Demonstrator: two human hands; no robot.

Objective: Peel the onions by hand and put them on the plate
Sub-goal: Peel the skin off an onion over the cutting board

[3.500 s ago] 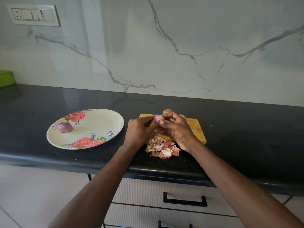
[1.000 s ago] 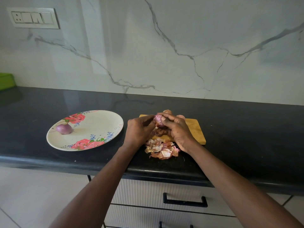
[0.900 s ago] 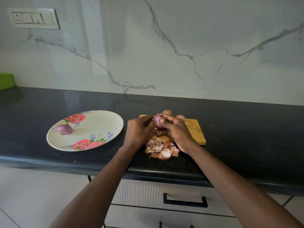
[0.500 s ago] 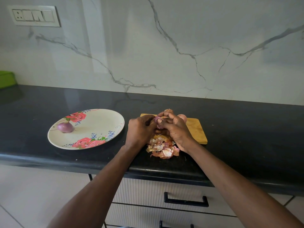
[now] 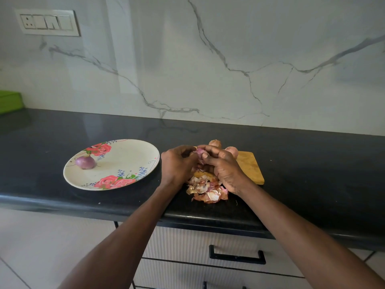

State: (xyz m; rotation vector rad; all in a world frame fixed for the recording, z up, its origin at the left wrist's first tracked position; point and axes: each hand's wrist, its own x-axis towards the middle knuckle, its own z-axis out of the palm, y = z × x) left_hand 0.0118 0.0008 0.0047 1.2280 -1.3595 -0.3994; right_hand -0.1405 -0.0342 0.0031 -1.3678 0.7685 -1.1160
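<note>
A small purple onion point(image 5: 199, 152) is held between both hands above the wooden cutting board point(image 5: 249, 167). My left hand point(image 5: 177, 164) grips it from the left and my right hand point(image 5: 223, 166) curls over it from the right, hiding most of it. A peeled purple onion point(image 5: 85, 162) lies on the left part of the floral plate point(image 5: 125, 155). Two unpeeled brown onions point(image 5: 231, 151) sit on the board behind my right hand. A heap of onion skins point(image 5: 206, 189) lies on the counter below my hands.
The black counter point(image 5: 312, 163) runs along a marble wall, its front edge just below the skins. A green container point(image 5: 9, 101) stands at the far left. Drawers with black handles point(image 5: 237, 255) are under the counter.
The hands have stayed at the same spot over the board, fingers shifting a little around the onion. The plate, the peeled onion and the skins have not moved.
</note>
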